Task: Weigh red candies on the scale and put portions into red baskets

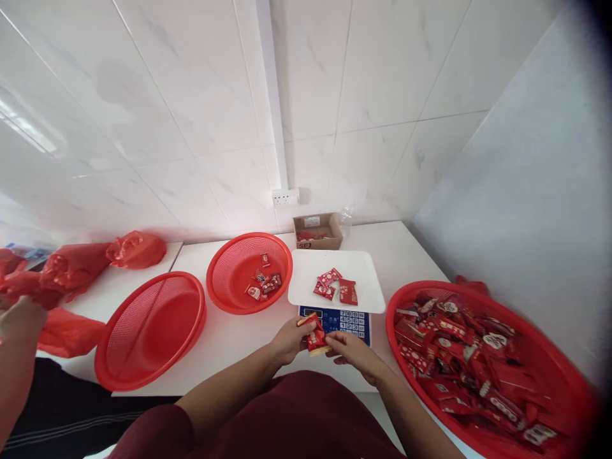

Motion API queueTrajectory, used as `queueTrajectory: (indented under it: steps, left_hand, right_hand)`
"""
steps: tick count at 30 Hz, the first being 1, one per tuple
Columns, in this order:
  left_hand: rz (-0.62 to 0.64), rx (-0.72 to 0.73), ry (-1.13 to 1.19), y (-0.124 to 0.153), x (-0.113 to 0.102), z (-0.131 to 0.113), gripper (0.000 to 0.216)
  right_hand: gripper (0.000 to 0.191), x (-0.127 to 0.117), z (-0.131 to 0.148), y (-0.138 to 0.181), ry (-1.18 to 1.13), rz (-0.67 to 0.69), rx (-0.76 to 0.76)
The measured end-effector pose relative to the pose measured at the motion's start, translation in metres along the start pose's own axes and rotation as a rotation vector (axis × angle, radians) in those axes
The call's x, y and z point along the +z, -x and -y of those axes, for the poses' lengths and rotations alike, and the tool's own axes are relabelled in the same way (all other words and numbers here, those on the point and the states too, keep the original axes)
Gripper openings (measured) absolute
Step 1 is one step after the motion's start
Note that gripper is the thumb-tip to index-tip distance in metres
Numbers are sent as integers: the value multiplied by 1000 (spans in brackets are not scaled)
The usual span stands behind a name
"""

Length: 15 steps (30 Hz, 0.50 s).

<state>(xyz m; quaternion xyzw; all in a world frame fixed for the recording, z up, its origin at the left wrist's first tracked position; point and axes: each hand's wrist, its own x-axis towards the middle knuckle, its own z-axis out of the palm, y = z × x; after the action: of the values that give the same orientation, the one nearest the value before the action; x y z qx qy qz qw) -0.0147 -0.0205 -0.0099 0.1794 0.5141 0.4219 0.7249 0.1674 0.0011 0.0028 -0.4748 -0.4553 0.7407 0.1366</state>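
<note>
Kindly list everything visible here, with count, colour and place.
Held packet: one, red and yellow, lower centre
Scale: one, white and blue, centre
Tray packets: at least three, red, on scale
Baskets: three, red, left, middle, right
Loose packets: many, mostly red, in middle and right baskets
Cardboard box: one, brown, behind scale
Bags: several, red, far left
Socket: one, white, on tiled wall
Tables: two, white, beneath
Co-worker's arm: one, bare, left
Trousers: one pair, black, lower left
Shirt: one, dark red, bottom
Left hand, right hand: one each, bare, centre

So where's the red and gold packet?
In the head view, the packet is below centre, held by the left hand and right hand, in front of the blue keypad.
</note>
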Motion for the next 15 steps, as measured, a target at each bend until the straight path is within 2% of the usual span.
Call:
queueTrajectory:
  steps: [7, 12, 15]
  left_hand:
    - [27, 10, -24, 0, 5, -2, 50]
    - [-21, 47, -61, 3, 10, -3, 50]
    - [-17, 57, -82, 1, 16, -3, 51]
  right_hand:
    - [41, -3, -1, 5, -34, -74, -37]
    - [48, 0, 4, 11, 59, 49, -37]
    - [50, 3, 2, 9, 88, 74, -66]
